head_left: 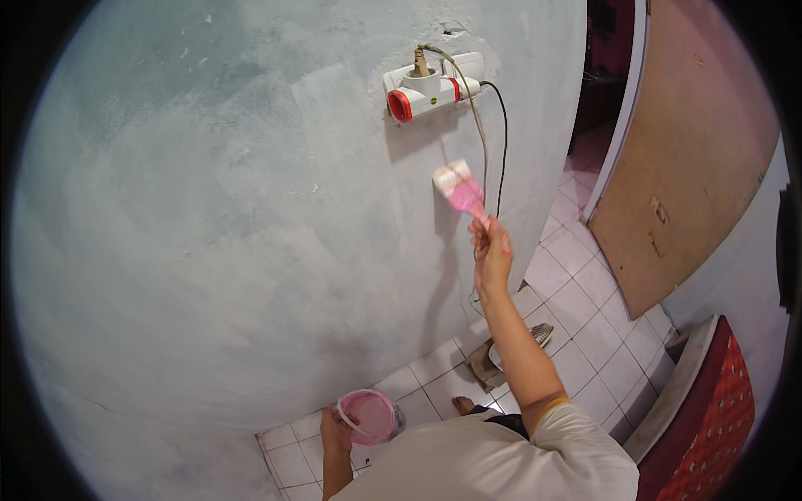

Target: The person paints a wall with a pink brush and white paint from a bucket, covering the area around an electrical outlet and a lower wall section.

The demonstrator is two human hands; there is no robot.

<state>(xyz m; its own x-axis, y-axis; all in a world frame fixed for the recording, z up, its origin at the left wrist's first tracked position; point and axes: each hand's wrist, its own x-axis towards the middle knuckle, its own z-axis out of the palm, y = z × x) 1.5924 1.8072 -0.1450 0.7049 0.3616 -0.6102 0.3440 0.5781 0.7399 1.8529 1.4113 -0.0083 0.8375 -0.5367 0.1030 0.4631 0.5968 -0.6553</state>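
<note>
Fingers of right hand (492, 250) pinch handle of flat pink-bristled paintbrush (459, 191) at grey wall (209, 209) below white socket (430, 88); left hand (336, 430) grips pink paint tub (368, 416): mid-coat, next stroke prob. needs reload.

The wall (209, 209) is the landmark. On it, high and to the right, sits a socket adapter (430, 88), with cables (493, 150) hanging below it. Just under the adapter, a paintbrush (459, 190) meets the wall, held from below by the right hand (491, 250). At the wall's foot, the left hand (336, 430) holds a small bucket (369, 415) over the tiled floor (585, 301). Right of the wall stands a door (693, 150), and what may be a mattress (710, 409) lies beyond.
</note>
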